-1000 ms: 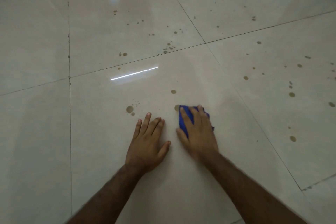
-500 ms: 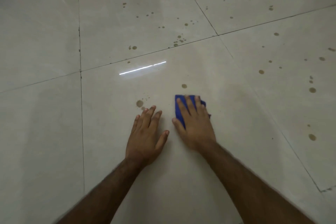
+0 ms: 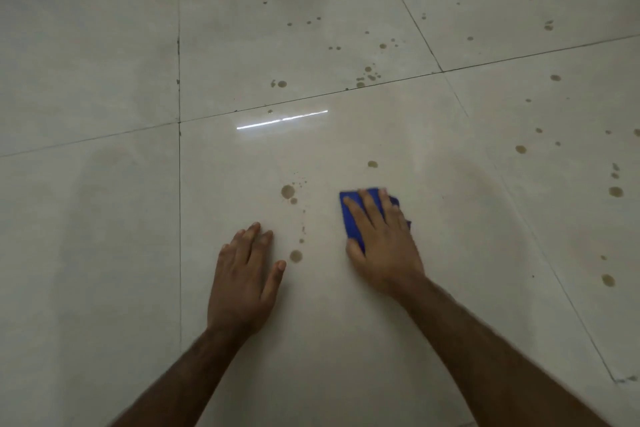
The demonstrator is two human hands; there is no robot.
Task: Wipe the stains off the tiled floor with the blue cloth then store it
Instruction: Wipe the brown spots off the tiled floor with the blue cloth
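No readable text, seemingly, anywhere in view.

Your cloth (image 3: 350, 218) is solid deep blue, no pattern. The floor (image 3: 104, 253) under you is glossy pale cream tile crossed by thin dark grout lines (image 3: 179, 218), speckled with olive-brown stains (image 3: 287, 191), thickest at upper right of the frame.

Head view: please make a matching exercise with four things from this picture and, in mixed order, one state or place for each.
Things:
1. blue cloth
2. left hand
3. right hand
4. round stain

States:
A. lies flat on the bare tile
B. presses on the cloth
C. between the two hands
D. under the fingers

Pairs: 1-D, 2-A, 3-B, 4-C
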